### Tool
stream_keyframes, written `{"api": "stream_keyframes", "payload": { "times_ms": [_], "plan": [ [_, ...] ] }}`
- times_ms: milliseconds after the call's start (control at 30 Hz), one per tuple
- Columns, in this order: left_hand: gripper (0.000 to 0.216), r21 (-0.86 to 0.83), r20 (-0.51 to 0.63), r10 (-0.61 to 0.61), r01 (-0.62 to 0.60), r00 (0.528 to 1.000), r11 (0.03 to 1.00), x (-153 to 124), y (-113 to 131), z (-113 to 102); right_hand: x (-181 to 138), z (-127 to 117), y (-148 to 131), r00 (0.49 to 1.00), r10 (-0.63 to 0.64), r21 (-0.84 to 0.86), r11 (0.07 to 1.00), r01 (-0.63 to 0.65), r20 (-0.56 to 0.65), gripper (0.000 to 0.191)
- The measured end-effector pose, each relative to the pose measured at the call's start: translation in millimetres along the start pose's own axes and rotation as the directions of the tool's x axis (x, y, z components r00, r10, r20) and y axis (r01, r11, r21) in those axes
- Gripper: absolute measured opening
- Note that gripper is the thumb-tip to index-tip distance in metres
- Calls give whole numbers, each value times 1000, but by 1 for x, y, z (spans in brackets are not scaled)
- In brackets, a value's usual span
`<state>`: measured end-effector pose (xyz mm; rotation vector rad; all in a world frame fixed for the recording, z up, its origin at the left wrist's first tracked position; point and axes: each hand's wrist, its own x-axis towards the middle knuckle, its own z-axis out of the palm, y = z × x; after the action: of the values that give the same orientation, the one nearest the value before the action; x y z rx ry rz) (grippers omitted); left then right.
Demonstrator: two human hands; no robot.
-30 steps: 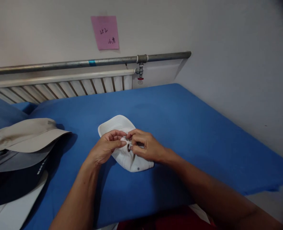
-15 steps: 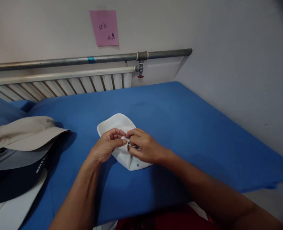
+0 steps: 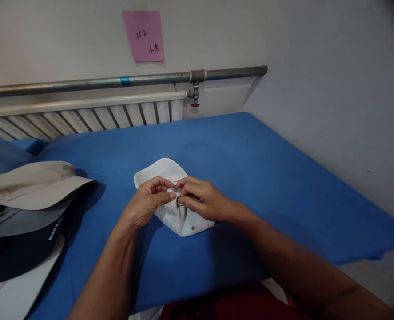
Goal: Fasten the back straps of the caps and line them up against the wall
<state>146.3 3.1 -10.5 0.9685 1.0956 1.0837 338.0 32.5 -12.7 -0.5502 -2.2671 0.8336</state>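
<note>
A white cap (image 3: 165, 172) lies folded on the blue-covered table (image 3: 250, 178), brim pointing away from me. My left hand (image 3: 146, 202) pinches the cap's back strap with thumb and fingers. My right hand (image 3: 203, 200) meets it from the right, its fingers closed on the same strap at a small dark buckle (image 3: 178, 202). Both hands rest on top of the cap, fingertips nearly touching. A small eyelet shows on the cap's near side.
A stack of caps (image 3: 26, 209), beige on top over grey and dark ones, sits at the left edge. A radiator (image 3: 83, 118) and a metal pipe (image 3: 126, 82) run along the back wall, under a pink note (image 3: 143, 35). A wall bounds the table on the right.
Both hands stay on the cap's strap; the fingers have shifted slightly at the buckle. The view has tilted a little.
</note>
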Motion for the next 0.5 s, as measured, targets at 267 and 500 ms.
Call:
{"api": "stream_keyframes", "payload": {
  "times_ms": [267, 500],
  "plan": [
    [25, -9, 3, 12, -12, 1000, 1000, -1, 3, -6, 2, -4, -4, 995, 98, 76, 993, -95, -31, 11],
    [25, -28, 40, 21, -20, 999, 999, -3, 4, -6, 3, -15, 2, 934, 305, 228, 911, -343, 188, 28]
  ]
}}
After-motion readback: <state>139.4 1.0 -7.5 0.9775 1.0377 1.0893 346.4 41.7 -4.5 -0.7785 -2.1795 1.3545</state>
